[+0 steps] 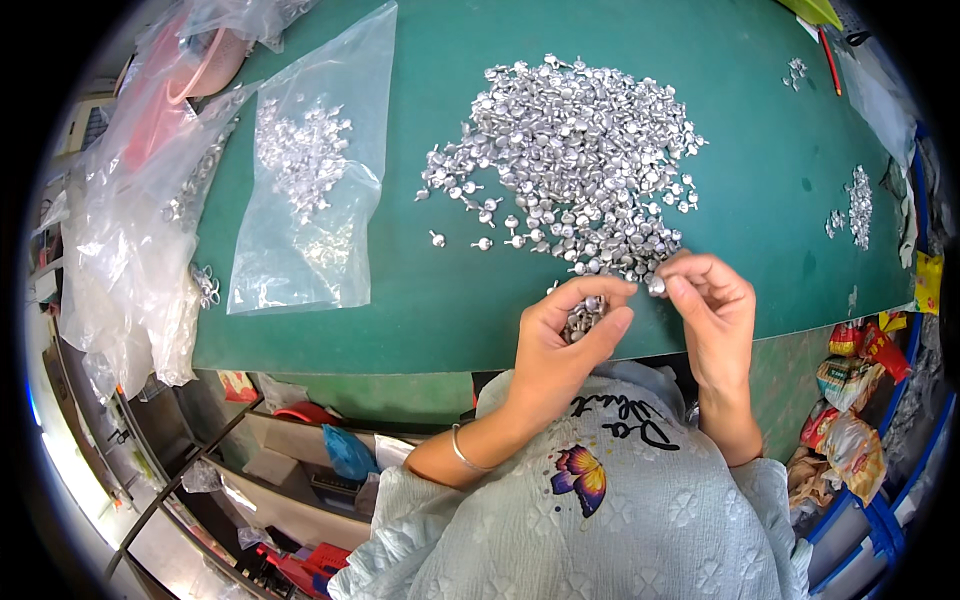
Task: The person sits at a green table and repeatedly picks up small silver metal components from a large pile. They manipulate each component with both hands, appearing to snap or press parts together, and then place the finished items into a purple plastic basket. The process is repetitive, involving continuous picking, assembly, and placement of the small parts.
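Single silver part (657,287) is pinched between thumb and index finger of right hand (715,315), other fingers curled; it is held right at near edge of the pile (590,150), contact with pile can't be told. Handful of parts (583,320) is cupped in left hand (550,345), thumb and fingers curled round it, tips close together. Pile of small round-headed, stemmed parts is heaped just beyond both hands on green table (430,325), strays scattered along its left flank. Clear flat bag (262,270) is laid left of pile, more silver parts inside. Small cluster (859,208) is left near right edge, red stick (830,62) farther back. Pink basket (212,70) is partly covered by crumpled plastic (130,270), far left
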Motion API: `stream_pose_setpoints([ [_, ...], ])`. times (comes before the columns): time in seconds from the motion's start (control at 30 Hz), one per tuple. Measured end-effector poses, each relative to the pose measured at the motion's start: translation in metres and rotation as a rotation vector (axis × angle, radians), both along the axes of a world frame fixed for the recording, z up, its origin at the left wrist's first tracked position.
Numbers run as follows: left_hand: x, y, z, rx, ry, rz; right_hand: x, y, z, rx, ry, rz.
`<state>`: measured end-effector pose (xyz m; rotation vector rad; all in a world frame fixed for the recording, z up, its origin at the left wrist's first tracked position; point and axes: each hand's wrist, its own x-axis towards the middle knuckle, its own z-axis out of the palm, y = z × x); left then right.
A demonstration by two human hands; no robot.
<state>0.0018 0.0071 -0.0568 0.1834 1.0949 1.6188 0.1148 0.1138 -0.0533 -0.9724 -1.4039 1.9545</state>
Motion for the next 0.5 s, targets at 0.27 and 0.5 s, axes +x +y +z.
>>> stream_pose_setpoints([
  [0.27, -0.003, -0.001, 0.000, 0.071, 0.587, 0.009, 0.003, -0.012, 0.002, 0.136, 0.032, 0.102],
  [0.5, -0.012, -0.005, -0.004, -0.011, -0.435, -0.125, -0.009, 0.003, 0.000, 0.503, -0.192, 0.068],
])
